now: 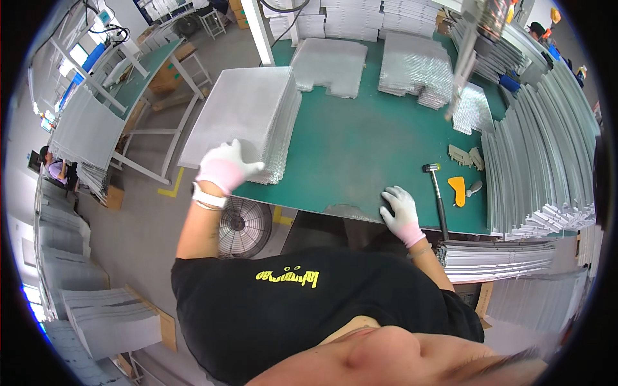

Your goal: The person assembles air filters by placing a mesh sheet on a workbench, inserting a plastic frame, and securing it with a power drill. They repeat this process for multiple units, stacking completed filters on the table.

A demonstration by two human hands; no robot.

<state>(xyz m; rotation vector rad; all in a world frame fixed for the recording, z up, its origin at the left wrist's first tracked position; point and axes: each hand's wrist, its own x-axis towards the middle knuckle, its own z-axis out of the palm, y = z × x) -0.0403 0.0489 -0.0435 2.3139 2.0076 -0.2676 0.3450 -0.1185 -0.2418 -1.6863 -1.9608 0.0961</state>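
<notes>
So the desk (373,138) is a green-topped one, kinda scuffed along the near edge. Left side's got a tall stack of silvery sheets (241,96), and two notched stacks, a left one (331,61) and a right one (412,64), sit at the back. Smaller pile (471,106) just right of those. Near the right side: beige pieces (459,154), a mallet (438,190) pointing its handle at the near edge, plus a yellow scraper (456,190) beside a little grey-handled tool (474,188).

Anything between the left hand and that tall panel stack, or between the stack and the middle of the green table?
Nothing visible. The left hand rests on the near end of the panel stack, and green tabletop begins directly beside it; the hammer lies farther right, past the right hand.
</notes>
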